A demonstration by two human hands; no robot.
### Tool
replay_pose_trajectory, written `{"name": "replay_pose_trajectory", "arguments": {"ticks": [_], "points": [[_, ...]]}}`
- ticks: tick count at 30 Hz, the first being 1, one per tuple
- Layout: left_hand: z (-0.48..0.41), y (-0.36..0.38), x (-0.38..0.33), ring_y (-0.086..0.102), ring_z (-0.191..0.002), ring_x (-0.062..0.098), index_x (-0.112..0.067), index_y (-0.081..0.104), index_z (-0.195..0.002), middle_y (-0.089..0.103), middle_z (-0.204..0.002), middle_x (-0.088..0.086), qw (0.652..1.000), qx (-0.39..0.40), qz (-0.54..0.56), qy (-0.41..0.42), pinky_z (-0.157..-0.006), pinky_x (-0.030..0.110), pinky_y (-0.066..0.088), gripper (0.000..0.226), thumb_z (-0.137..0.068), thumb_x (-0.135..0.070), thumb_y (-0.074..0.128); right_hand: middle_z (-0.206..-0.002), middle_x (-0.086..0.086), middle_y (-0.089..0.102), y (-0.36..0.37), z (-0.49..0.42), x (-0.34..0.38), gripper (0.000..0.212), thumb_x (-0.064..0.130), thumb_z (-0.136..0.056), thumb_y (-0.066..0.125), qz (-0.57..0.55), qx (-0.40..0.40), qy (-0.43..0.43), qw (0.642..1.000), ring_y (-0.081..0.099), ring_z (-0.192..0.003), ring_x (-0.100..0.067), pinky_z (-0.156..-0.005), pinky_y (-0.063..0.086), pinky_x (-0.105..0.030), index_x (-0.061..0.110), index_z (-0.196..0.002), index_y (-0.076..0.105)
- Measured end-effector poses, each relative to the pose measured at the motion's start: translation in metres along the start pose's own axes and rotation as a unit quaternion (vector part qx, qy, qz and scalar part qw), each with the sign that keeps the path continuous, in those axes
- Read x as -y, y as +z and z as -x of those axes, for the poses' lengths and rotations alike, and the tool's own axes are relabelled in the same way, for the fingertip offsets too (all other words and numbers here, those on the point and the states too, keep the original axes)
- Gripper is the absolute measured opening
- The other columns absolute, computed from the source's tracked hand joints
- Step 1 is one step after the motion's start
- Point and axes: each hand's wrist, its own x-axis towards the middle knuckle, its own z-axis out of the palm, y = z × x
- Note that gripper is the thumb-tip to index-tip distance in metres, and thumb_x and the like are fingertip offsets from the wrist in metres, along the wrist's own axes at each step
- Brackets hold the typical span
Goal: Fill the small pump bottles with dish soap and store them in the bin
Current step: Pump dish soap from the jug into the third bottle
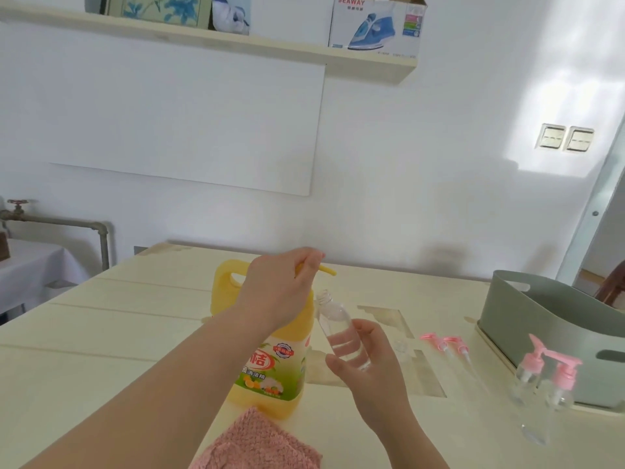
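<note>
Pink pump heads [446,345] lie near grey bin [541,309].

We see the yellow soap jug [270,367] upright on the desk, our left hand [280,286] gripping its top, its spout [328,270] pointing right. An uncapped clear bottle [338,330] tilts in our right hand [372,363]. Two pink pumps [446,345] lie loose. Two capped bottles [527,377] stand just before the grey-green bin [541,309].
</note>
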Motion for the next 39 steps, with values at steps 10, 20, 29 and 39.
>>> {"name": "replay_pose_trajectory", "arguments": {"ticks": [10, 20, 29, 39], "points": [[0.04, 0.019, 0.005, 0.036, -0.114, -0.004, -0.03, 0.057, -0.122, 0.048, -0.128, -0.01, 0.984, -0.147, 0.02, 0.095, -0.098, 0.019, 0.029, 0.038, -0.089, -0.042, 0.043, -0.105, 0.008, 0.07, -0.008, 0.013, -0.014, 0.073, 0.049, -0.051, 0.076, -0.15, 0.013, 0.076, 0.986, 0.06, -0.088, -0.006, -0.073, 0.047, -0.024, 0.019, -0.114, 0.055], [0.093, 0.088, -0.009, 0.052, -0.098, -0.01, -0.044, 0.057, -0.099, 0.057, -0.104, -0.028, 0.971, 0.028, 0.233, -0.037, -0.083, 0.013, 0.039, 0.024, -0.081, -0.033, 0.068, -0.107, -0.004, 0.071, -0.037, 0.028, -0.037, 0.065, 0.037, -0.061, 0.08, -0.135, 0.037, 0.103, 0.985, 0.066, -0.102, -0.023, -0.08, 0.053, -0.032, 0.018, -0.116, 0.051], [0.091, 0.115, -0.009, 0.06, -0.094, -0.007, -0.033, 0.063, -0.097, 0.069, -0.094, -0.022, 0.935, 0.109, 0.307, -0.142, -0.081, 0.015, 0.04, 0.031, -0.072, -0.022, 0.079, -0.099, 0.024, 0.068, -0.051, 0.039, -0.057, 0.035, 0.021, -0.082, 0.075, 0.019, 0.078, 0.127, 0.989, 0.059, -0.091, 0.009, -0.08, 0.04, -0.01, 0.026, -0.107, 0.051], [0.094, 0.128, -0.001, 0.06, -0.086, -0.01, -0.032, 0.061, -0.094, 0.067, -0.09, -0.025, 0.941, 0.114, 0.283, -0.144, -0.081, 0.014, 0.041, 0.034, -0.069, -0.022, 0.081, -0.107, 0.016, 0.063, -0.048, 0.041, -0.072, 0.041, 0.03, -0.069, 0.082, 0.104, 0.018, 0.142, 0.984, 0.05, -0.097, 0.01, -0.074, 0.037, -0.007, 0.035, -0.103, 0.06]]}}
